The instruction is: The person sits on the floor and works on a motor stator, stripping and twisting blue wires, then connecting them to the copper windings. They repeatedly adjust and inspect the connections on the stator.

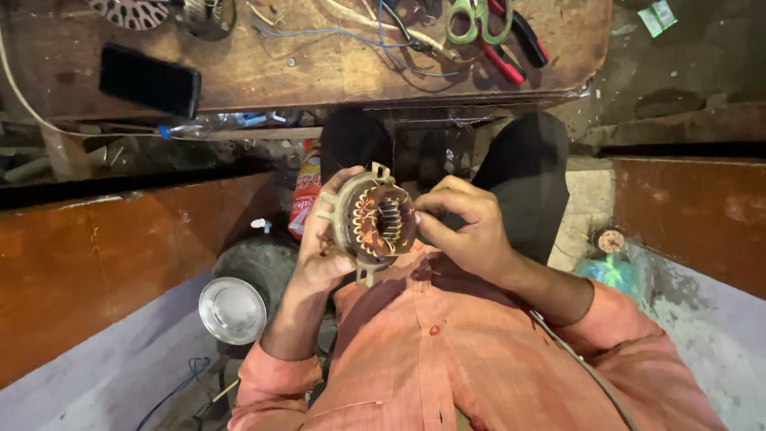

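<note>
A round motor stator (375, 222) with copper wire windings and metal mounting tabs is held up over my lap. My left hand (321, 243) grips its rim from the left, thumb on the front edge. My right hand (463, 225) touches its right side, fingertips pinched at the windings. I cannot tell whether the fingers hold a wire. I wear an orange shirt and dark trousers.
A wooden workbench (319, 72) ahead carries a black phone (149, 79), green-handled scissors (477, 20), red-handled pliers (511, 49) and blue wires (335, 33). A round steel lid (232, 310) lies low at left. A small copper coil (610, 240) sits at right, beside green plastic.
</note>
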A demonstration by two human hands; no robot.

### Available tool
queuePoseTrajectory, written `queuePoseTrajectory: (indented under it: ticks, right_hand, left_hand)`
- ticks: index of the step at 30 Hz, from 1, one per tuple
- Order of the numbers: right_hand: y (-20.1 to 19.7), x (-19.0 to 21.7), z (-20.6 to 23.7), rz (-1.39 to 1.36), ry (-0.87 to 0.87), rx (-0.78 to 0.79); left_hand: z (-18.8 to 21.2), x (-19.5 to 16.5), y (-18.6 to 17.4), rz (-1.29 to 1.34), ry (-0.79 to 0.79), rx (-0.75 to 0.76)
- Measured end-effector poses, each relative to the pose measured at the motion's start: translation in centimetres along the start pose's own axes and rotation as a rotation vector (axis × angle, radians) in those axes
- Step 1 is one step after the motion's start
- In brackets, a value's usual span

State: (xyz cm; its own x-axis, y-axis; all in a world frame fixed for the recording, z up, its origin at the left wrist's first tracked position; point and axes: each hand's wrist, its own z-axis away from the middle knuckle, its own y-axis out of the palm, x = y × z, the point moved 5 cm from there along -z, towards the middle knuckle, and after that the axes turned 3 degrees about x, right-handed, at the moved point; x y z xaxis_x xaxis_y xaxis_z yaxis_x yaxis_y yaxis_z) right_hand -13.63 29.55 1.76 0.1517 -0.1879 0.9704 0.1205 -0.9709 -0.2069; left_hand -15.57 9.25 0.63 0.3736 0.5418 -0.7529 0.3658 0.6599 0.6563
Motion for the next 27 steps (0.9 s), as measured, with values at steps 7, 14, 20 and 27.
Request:
queuePoseTrajectory:
  ticks: [7, 14, 20, 27]
  right_hand:
    - [-1.2, 1.5, 0.2, 0.030, -0.080, -0.018]
    - [-1.6, 5.9, -1.5, 0.024, -0.274, 0.072]
    - [-0.8, 10.4, -3.7, 0.079, -0.513, 0.195]
    - [0.0, 14.5, -4.9, 0.271, -0.769, 0.245]
  left_hand:
    - [0.8, -1.1, 1.1, -0.171, 0.032, 0.041]
    - [2.4, -5.2, 4.1, -0.304, 0.124, -0.013]
    - [4.3, -9.0, 6.4, -0.162, 0.135, -0.148]
    - [6.6, -10.7, 6.7, -0.188, 0.163, -0.196]
